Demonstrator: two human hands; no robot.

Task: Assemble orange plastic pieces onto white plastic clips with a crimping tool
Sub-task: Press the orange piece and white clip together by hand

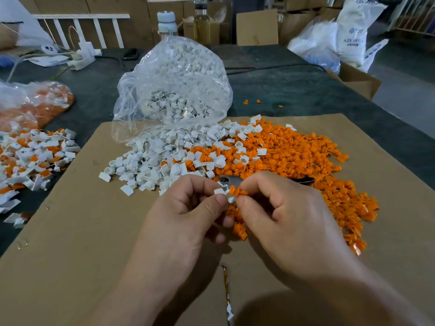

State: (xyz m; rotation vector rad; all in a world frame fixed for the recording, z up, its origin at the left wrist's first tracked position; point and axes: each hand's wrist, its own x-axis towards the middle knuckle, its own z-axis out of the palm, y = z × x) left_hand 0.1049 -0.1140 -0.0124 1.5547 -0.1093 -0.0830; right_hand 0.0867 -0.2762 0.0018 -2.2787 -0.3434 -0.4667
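Low in the middle of the frame, the left hand (pixel 188 208) pinches a white clip (pixel 220 191) between thumb and forefinger. The right hand (pixel 282 215) pinches an orange piece (pixel 237 191) whose tip touches the clip. Both hands are over a cardboard sheet (pixel 94 231) that covers the near part of the dark worktop (pixel 306 90).

Just behind the knuckles lies the crimping tool (pixel 229 181). The hands hide most of it, leaving its metal head visible between them and a black handle end poking out to the right, on the orange heap.

The heap of orange pieces (pixel 294 156) spreads across centre right and runs down beside the right hand. A heap of white clips (pixel 150 161) sits at centre left, and the two mix where they meet. The white heap spills from a clear plastic bag (pixel 174 90) standing open at upper centre.

At the left edge is a pile of white-and-orange parts (pixel 30 158), with another clear bag of orange parts (pixel 42 102) above it. A few stray orange bits lie on the bare worktop beyond the sheet.

Along the far edge are a white power strip (pixel 80 60) with plugs, a dark phone (pixel 130 54), and two bottles (pixel 167 22).

At upper right stands a white sack (pixel 353 31) printed "ABS". The smaller print below it is too blurred to read.
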